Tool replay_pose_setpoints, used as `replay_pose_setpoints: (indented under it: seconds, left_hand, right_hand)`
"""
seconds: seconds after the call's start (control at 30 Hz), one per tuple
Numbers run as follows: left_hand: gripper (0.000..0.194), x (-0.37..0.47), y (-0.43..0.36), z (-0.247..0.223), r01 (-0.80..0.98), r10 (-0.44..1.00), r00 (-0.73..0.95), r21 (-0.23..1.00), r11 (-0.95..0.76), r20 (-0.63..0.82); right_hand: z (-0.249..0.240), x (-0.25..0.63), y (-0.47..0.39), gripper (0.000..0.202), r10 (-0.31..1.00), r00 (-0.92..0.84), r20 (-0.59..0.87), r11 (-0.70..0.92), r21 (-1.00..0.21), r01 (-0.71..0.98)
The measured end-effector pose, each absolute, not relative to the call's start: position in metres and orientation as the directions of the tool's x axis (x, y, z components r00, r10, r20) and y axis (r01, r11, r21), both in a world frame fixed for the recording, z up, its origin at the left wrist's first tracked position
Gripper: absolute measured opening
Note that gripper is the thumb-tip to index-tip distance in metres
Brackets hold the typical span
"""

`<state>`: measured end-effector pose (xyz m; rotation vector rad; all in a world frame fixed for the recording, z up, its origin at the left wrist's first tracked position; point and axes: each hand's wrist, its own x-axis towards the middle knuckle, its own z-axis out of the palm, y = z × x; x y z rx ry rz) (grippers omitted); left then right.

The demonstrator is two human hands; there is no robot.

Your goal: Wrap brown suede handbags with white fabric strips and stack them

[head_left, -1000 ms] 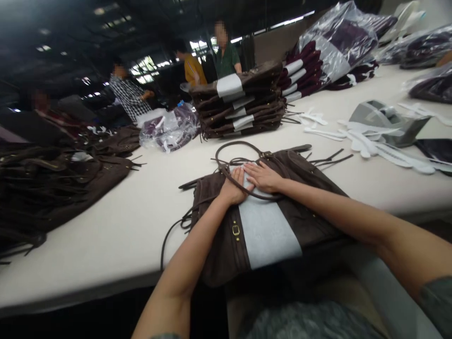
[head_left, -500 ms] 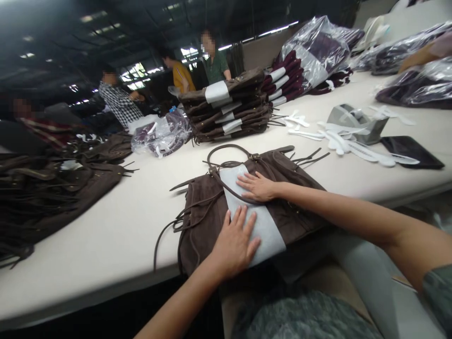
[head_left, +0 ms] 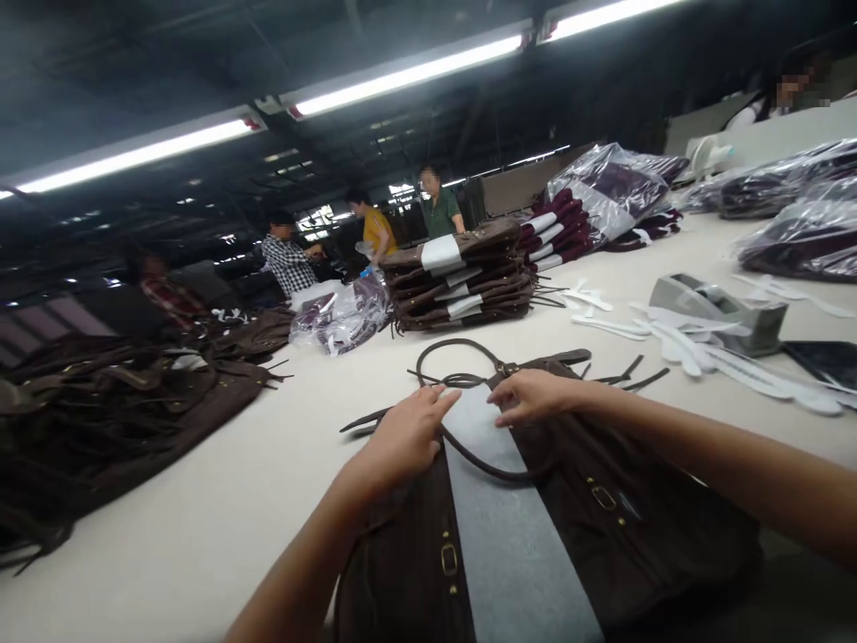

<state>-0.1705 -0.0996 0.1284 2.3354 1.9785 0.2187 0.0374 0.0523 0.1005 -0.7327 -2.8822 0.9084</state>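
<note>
A dark brown handbag [head_left: 629, 527] lies before me, its front part hanging low toward me. A wide grey-white paper band [head_left: 515, 518] runs down its middle. Two thin strap handles are at its top; the front handle [head_left: 478, 464] droops over the band. My left hand [head_left: 411, 429] is at the left base of the handles, fingers apart over the band's edge; its palm side is hidden. Across the band, my right hand [head_left: 532, 397] hovers by the right handle base, fingers bent and apart from the thumb. I see nothing held in either hand.
Brown bags [head_left: 461, 281] are stacked behind, beside maroon bags [head_left: 559, 232] and plastic-wrapped ones [head_left: 616, 192]. More brown bags [head_left: 134, 420] pile up at left. At right lie a grey tape dispenser [head_left: 723, 313], white strips [head_left: 756, 375] and a dark tablet-like slab [head_left: 827, 362]. Several people stand beyond.
Both hands have left their flat press on the paper band and moved to the handle bases. The bag's front has come nearer to me, showing its buckles. The view has tilted up.
</note>
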Motion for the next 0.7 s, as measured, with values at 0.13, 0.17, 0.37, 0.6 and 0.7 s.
replay_pose_setpoints:
  seconds: [0.13,0.17,0.37,0.6,0.7]
  left_hand:
    - [0.088,-0.197,-0.021,0.107,0.964,0.939,0.213,0.212,-0.158,-0.269]
    - [0.085,-0.203,-0.009,0.102,0.951,0.926,0.225,0.275,-0.142,-0.302]
    - [0.047,-0.246,0.027,0.097,0.616,0.999,0.033,0.786,-0.054,0.043]
    - [0.052,-0.292,0.064,0.023,0.530,0.672,-0.694,0.816,0.233,0.259]
    - [0.063,-0.296,0.070,-0.003,0.579,0.738,-0.630,0.780,0.238,0.242]
  right_hand:
    - [0.098,0.028,0.022,0.064,0.140,-0.929,-0.341,0.805,-0.507,0.308]
    - [0.098,0.029,0.015,0.058,0.146,-0.931,-0.335,0.857,-0.427,0.288]
    - [0.132,0.028,0.050,0.014,0.243,-0.965,-0.101,0.895,-0.360,0.263]
    - [0.136,-0.065,0.202,0.021,0.657,-0.666,0.353,0.753,-0.360,0.551]
    - [0.102,-0.103,0.243,0.025,0.785,-0.570,0.244,0.611,-0.463,0.642]
